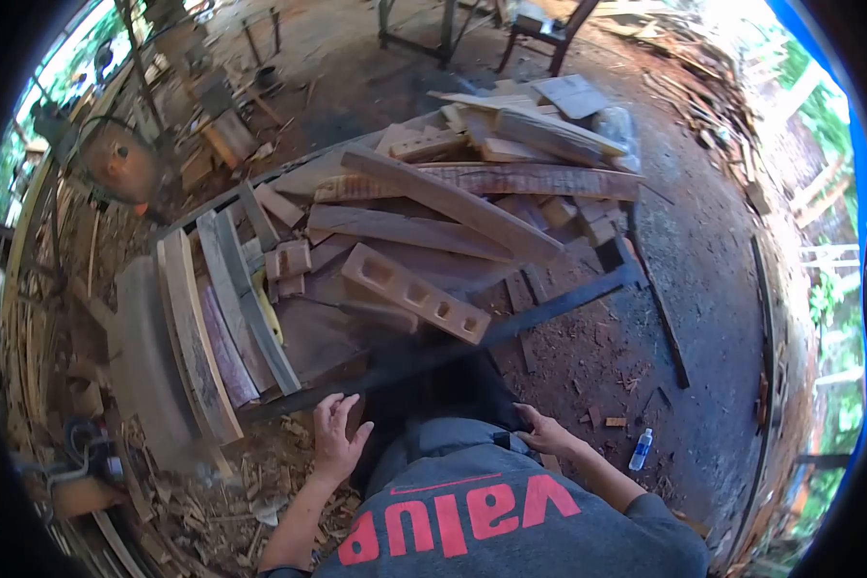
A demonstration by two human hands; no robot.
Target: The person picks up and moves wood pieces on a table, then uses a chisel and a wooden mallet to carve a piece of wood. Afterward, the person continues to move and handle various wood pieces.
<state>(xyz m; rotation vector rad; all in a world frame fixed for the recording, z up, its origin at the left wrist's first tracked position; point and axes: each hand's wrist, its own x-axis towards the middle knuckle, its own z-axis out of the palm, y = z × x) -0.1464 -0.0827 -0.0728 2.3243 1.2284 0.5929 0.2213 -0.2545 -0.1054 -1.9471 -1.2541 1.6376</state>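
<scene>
My left hand [339, 438] is raised at the near edge of a metal-framed table, empty, its fingers apart and slightly bent. My right hand [547, 433] is beside my hip, close to my dark trousers, with nothing visible in it; its fingers reach out loosely and are partly hidden. Nearest in front lies a wooden block with several square holes [416, 292], at a slant on the table. Long curved boards [198, 332] lie side by side at the table's left end, near my left hand. A long plank [453, 202] crosses the pile of wood.
The table's dark metal frame [559, 301] runs in front of my legs. Wood scraps [260, 501] litter the ground at left. A plastic bottle [641, 450] is on the floor at right. A chair [547, 37] stands at the back, and a round machine [118, 162] at the left.
</scene>
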